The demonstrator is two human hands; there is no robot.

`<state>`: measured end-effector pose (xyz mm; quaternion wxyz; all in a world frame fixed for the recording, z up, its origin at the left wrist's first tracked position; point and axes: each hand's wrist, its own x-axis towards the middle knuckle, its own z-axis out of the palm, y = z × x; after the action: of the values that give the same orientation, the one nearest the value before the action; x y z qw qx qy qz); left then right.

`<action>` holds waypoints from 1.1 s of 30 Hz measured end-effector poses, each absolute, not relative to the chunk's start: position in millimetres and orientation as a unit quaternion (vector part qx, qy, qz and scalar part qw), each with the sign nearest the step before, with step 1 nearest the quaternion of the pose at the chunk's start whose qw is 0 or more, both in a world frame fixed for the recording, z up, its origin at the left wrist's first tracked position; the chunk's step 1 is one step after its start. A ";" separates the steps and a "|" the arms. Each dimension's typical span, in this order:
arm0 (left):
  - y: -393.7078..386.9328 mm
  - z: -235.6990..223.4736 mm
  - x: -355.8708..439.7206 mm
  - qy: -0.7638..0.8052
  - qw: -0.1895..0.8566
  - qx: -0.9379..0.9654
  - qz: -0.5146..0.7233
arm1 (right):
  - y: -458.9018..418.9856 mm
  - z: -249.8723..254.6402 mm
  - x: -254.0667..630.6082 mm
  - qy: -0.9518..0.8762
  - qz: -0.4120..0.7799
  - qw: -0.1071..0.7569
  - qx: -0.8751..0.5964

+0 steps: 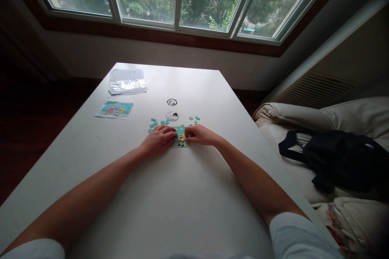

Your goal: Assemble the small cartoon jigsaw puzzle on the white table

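Observation:
A small, partly covered jigsaw puzzle (180,135) with a yellow cartoon figure on a teal background lies flat on the white table (170,194). My left hand (159,137) covers its left side, the fingers bent and pressed against it. At the right edge, my right hand (199,134) has its thumb and fingers closed on the puzzle; any single piece between them is hidden. Loose teal jigsaw pieces (153,122) are scattered beyond my left hand, and a few more pieces (197,118) lie just past my right hand.
A picture sheet (115,109) and a clear plastic bag with papers (127,81) lie at the table's far left. Two round metallic objects (172,115) sit beyond the puzzle. To the right, a dark bag or garment (343,160) rests on a pale sofa (291,113). Windows stand behind.

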<state>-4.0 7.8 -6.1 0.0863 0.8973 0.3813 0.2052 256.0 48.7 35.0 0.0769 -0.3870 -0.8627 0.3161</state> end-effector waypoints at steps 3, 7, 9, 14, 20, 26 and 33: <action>7.4 -5.6 -3.7 0.383 0.086 0.897 0.205 | 50.0 32.6 257.2 -0.860 0.315 0.083 -0.392; 7.2 -5.0 -4.0 0.386 0.090 0.896 0.203 | 46.6 30.5 254.6 -0.872 0.290 0.048 -0.391; 7.2 -4.8 -4.2 0.385 0.091 0.896 0.201 | 45.7 29.7 253.4 -0.873 0.282 0.049 -0.395; 7.1 -5.0 -4.4 0.384 0.087 0.896 0.204 | 58.1 23.2 260.3 -0.844 0.314 0.117 -0.419; 6.5 -4.7 -4.4 0.381 0.088 0.896 0.211 | 88.3 5.7 290.6 -0.750 0.168 0.267 -0.581; 6.5 -4.9 -4.2 0.381 0.083 0.898 0.205 | 96.2 -13.1 299.0 -0.770 0.115 0.264 -0.570; 6.8 -5.4 -3.0 0.384 0.082 0.897 0.203 | 87.2 -12.7 283.6 -0.837 0.061 0.185 -0.512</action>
<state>-3.0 6.8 -5.4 0.0816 0.8969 0.3844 0.2026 283.6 87.2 -12.7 0.1847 -0.5116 -0.8369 0.0611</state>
